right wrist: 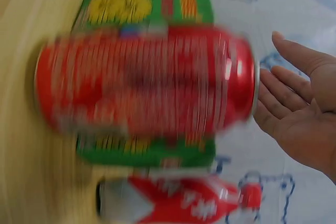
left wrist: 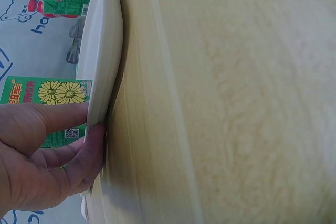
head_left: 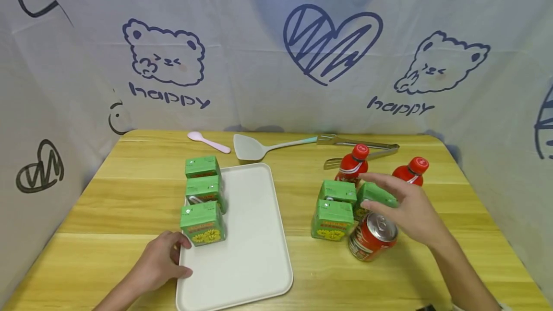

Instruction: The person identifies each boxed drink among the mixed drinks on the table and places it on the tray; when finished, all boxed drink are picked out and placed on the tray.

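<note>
On the counter (head_left: 116, 215), the white tray (head_left: 248, 239) is pinched by my left hand (head_left: 157, 259), while my right hand (head_left: 408, 209), fingers released, hovers over a green drink carton (head_left: 374, 195) behind the red soda can (head_left: 373, 236), a reach that I judge calls next for a pinch.

The right hand (head_left: 411, 209) is bare, its sleeve (head_left: 504, 307) pale.

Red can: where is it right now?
In the head view, the red can stands on the right side of the table, beside three green cartons, close to the right hand.
</note>
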Motion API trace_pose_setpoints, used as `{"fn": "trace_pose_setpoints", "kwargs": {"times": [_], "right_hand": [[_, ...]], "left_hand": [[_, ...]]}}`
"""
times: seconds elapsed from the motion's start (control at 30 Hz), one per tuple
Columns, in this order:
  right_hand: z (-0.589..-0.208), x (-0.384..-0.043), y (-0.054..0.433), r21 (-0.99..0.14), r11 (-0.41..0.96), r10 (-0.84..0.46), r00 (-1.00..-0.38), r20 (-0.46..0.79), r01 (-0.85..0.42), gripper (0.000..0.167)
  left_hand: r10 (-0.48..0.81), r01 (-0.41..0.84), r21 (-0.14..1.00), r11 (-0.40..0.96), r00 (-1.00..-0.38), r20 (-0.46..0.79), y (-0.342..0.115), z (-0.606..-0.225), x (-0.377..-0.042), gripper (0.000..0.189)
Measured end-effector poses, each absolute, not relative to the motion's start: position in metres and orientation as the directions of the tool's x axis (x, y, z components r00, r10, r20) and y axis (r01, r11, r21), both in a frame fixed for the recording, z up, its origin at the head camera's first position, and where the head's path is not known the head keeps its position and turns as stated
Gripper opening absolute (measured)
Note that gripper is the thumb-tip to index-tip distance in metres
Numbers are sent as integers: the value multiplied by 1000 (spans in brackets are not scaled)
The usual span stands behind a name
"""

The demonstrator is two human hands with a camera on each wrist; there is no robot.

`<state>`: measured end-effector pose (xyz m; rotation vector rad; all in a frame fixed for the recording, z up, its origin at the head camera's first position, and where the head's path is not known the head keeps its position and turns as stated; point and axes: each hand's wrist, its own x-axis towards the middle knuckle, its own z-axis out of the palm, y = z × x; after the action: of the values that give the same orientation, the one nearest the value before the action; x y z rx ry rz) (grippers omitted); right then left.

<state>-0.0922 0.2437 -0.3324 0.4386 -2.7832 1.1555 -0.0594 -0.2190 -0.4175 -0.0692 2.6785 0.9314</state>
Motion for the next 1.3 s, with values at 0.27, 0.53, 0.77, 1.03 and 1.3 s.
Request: {"fn": "trace_pose_setpoints", "kwargs": {"times": [0.27, 0.53, 0.77, 1.03, 1.3], "right_hand": [[-348, -98, 279, -659, 705, -191, -965, 179, -262, 49], [-358, -102, 289, -648, 729, -174, -976, 133, -219, 46], [-365, -101, 290, -624, 753, -148, -978, 148, -209, 45], [-370, -99, 288, -649, 742, -93, -984, 152, -170, 46], [-387, -100, 289, -749, 632, -87, -978, 187, -199, 48]], "left_hand": [[53, -147, 604, 783, -952, -300, -220, -418, -59, 48], [45, -161, 601, 783, -949, -313, -220, -419, -59, 49], [48, -147, 604, 784, -954, -295, -219, -419, -58, 48], [49, -139, 606, 783, -958, -283, -219, -419, -58, 48], [48, -137, 601, 787, -959, -281, -219, -417, -58, 48]]}}
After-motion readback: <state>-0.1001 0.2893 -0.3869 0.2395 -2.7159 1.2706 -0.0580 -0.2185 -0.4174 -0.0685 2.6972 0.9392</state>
